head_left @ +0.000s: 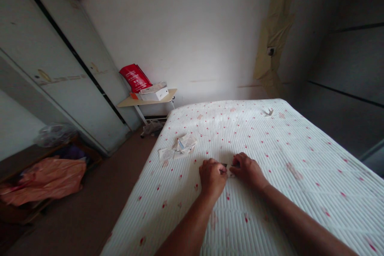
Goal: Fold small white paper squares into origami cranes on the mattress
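Both hands (pixel 212 178) (pixel 247 171) | fingers nearly closed, pinching small pale piece (pixel 229 171) | white box (pixel 153 95), red bag (pixel 135 78): contents hidden

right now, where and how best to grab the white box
Probably grip the white box across its right end, coming from the bed side: that end stands exposed, while papers lie on top and the red bag crowds its left rear.

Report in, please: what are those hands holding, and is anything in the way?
Left hand and right hand: fingertip grip on small pale flat piece, low over white red-dotted bedding. Creased printed paper scraps forward-left, apart from both.
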Demonstrator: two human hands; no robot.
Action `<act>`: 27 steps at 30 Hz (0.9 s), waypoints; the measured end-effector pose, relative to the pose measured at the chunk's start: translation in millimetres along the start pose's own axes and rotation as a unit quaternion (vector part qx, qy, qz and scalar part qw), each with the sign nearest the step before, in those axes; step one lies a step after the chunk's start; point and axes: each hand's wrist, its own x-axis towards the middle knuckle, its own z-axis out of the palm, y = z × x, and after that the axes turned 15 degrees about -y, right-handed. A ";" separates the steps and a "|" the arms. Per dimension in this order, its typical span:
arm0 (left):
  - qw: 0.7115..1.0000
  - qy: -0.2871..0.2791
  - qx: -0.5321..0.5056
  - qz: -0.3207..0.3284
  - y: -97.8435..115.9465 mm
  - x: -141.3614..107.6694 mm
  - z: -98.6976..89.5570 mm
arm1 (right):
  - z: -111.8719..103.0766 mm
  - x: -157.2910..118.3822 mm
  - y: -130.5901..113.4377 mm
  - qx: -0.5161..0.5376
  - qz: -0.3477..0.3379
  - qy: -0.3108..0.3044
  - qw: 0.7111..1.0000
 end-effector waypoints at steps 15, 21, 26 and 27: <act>0.996 0.010 0.047 0.070 1.9 -10.3 4.0 | -4.6 -2.0 29.8 0.049 -0.209 -0.045 0.976; 0.991 0.002 0.058 0.117 2.3 -10.7 3.3 | -9.1 -3.6 23.6 0.051 -0.236 -0.043 0.970; 0.991 -0.007 0.063 0.118 0.6 -8.5 2.0 | -9.5 -3.0 25.3 0.034 -0.240 -0.047 0.969; 0.991 -0.011 0.062 0.119 -0.2 -7.7 1.8 | -9.3 -2.6 25.8 0.030 -0.240 -0.048 0.969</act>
